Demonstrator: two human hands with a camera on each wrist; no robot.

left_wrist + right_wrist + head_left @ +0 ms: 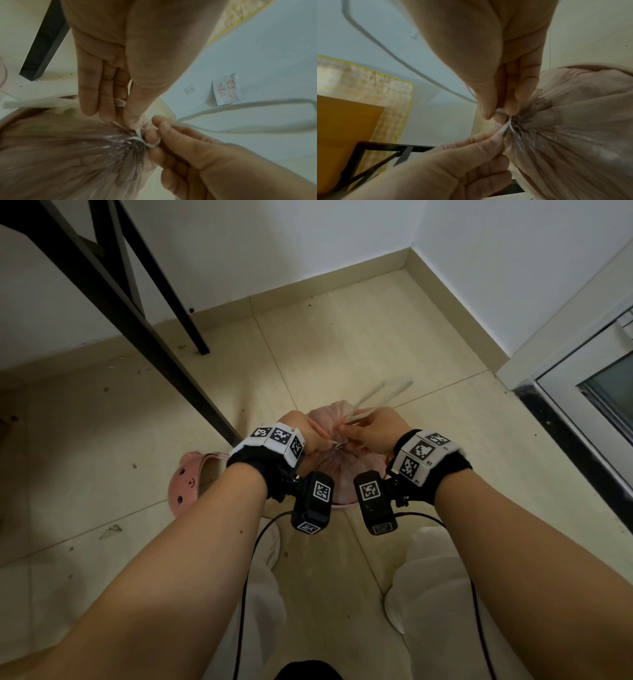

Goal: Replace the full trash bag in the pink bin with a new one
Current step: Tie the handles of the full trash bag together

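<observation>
Pale floor tiles run to a white wall with a low skirting board, and scattered specks of dirt lie on them. At the far left, black metal table legs slant down to the floor. Just right of them, near the person's left forearm, a pink slipper with a small face on it lies on the tiles.

Next comes the left hand, wearing a wrist band with black-and-white markers. Its thumb and fingers are closed on the gathered neck of the trash bag, pinching it beside a short end of the white drawstring, as the left wrist view shows.

Between the two hands the pink bag is bunched shut at its top, its plastic pleated toward the knot point. It sits in the pink bin, of which only a strip of rim shows below the wrist cameras.

To the right, the right hand pinches the drawstring at the bag's neck, a small loop wrapped round a fingertip. Long loops of the string stand up and away from this hand, toward the far wall.

At the far right edge a white-framed glass door meets a dark threshold strip.
</observation>
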